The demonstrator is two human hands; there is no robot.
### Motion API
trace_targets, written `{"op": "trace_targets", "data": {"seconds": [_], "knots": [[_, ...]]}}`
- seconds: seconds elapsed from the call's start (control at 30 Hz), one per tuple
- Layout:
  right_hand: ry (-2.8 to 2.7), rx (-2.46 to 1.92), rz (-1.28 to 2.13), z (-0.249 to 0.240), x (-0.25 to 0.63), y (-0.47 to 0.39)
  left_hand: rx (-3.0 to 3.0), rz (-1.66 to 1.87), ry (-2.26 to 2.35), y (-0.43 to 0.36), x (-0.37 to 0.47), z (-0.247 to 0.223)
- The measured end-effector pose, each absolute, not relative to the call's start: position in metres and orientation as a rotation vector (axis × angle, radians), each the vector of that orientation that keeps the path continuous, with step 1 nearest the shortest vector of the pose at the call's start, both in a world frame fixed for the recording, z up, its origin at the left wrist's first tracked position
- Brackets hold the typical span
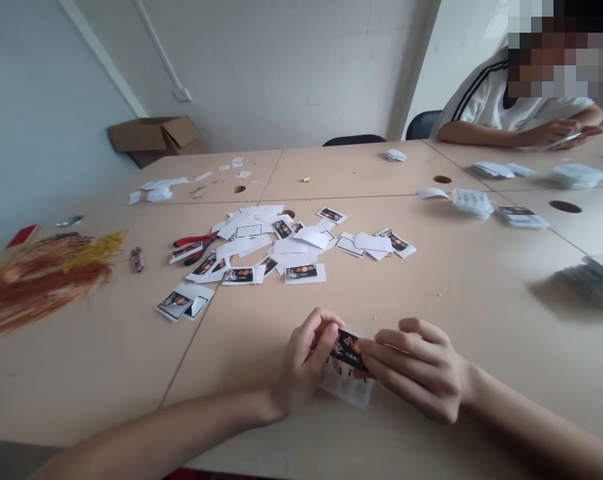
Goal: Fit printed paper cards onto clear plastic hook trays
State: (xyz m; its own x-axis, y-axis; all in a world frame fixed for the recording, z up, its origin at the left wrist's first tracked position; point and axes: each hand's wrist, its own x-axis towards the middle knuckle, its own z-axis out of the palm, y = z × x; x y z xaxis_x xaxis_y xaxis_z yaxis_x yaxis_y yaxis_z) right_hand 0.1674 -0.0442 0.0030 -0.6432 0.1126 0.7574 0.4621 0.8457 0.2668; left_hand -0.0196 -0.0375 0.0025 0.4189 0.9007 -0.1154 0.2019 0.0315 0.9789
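Observation:
Close to the table's near side, my left hand (304, 350) grips a small clear plastic case (355, 395) by its left edge, thumb on top. Little dark-tipped items show through the case, too small to name. A black printed label (348, 348) with a picture and white characters lies across its upper part. My right hand (418, 370) has its fingers closed over the label's right end, touching label and case together. Beyond my hands spreads a loose pile of white-backed labels (294, 245), some showing black printed faces (301, 272).
Red-handled pliers (196, 252) lie partly under the labels. Orange strands (46, 287) and a pink clip (137, 260) are at left. Clear cases stand in stacks (598, 277) at right. Across the table a person (481, 100) holds something flat. A cardboard box (151, 137) sits behind.

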Motion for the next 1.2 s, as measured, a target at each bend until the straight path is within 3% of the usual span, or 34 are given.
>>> {"op": "trace_targets", "data": {"seconds": [1.2], "knots": [[-2.33, -0.26, -0.691, 0.0044, 0.1726, -0.0407, 1.435, 0.74, 1.034, -0.0367, -0.0201, 0.0037]]}}
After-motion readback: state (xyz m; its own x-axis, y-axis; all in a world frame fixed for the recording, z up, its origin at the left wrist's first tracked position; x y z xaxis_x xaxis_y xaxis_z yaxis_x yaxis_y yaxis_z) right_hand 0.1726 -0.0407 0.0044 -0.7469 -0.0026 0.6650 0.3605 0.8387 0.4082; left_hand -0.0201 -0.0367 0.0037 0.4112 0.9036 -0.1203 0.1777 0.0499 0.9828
